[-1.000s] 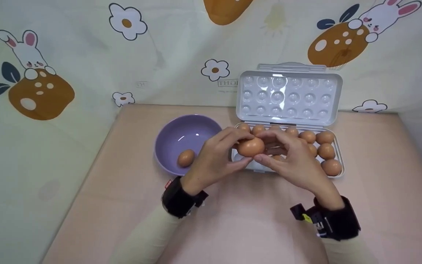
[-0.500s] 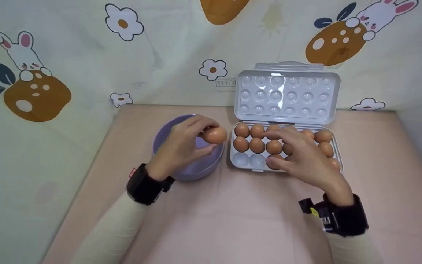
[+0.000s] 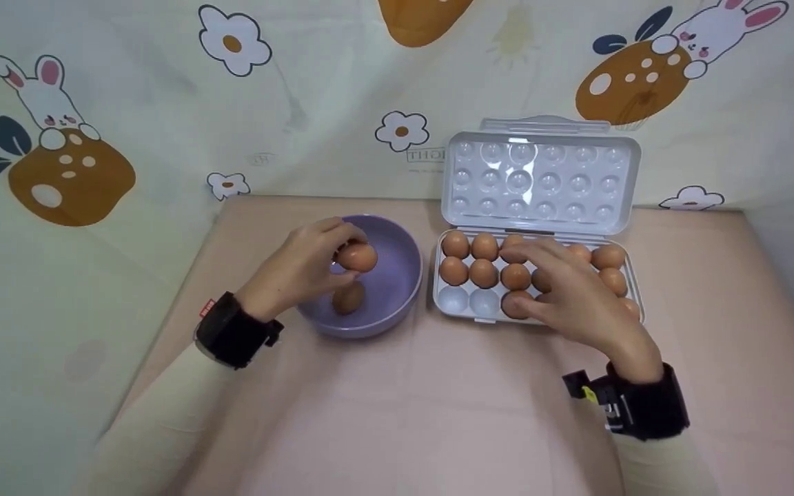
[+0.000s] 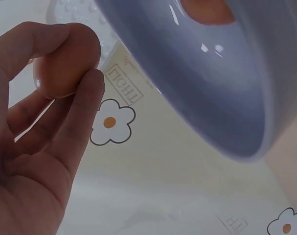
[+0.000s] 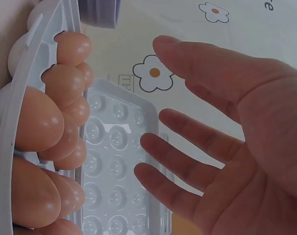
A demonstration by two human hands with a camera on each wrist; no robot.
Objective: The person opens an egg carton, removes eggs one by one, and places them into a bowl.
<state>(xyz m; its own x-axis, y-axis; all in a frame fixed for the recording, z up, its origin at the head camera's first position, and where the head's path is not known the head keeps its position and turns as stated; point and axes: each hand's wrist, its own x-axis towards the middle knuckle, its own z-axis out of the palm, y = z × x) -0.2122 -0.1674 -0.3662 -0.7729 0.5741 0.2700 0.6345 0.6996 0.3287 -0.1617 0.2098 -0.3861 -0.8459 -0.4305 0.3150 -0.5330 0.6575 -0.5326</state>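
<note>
head view, egg [image 3: 358, 257] pinched in left hand [image 3: 298, 269] grip

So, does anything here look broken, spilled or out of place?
Nothing stands out. The left hand holds an intact egg over the purple bowl, where another egg lies whole. The right hand hovers open over the egg tray. No spills show.

Pink tabletop [image 3: 438, 413] across the foreground, and rising behind and to the left of that tabletop a pale cream cloth [image 3: 314, 103] printed with white flowers [image 3: 404, 130], white rabbits [image 3: 49, 107] leaning on brown speckled mounds [image 3: 69, 182], and dark blue leaves [image 3: 7, 134].
</note>
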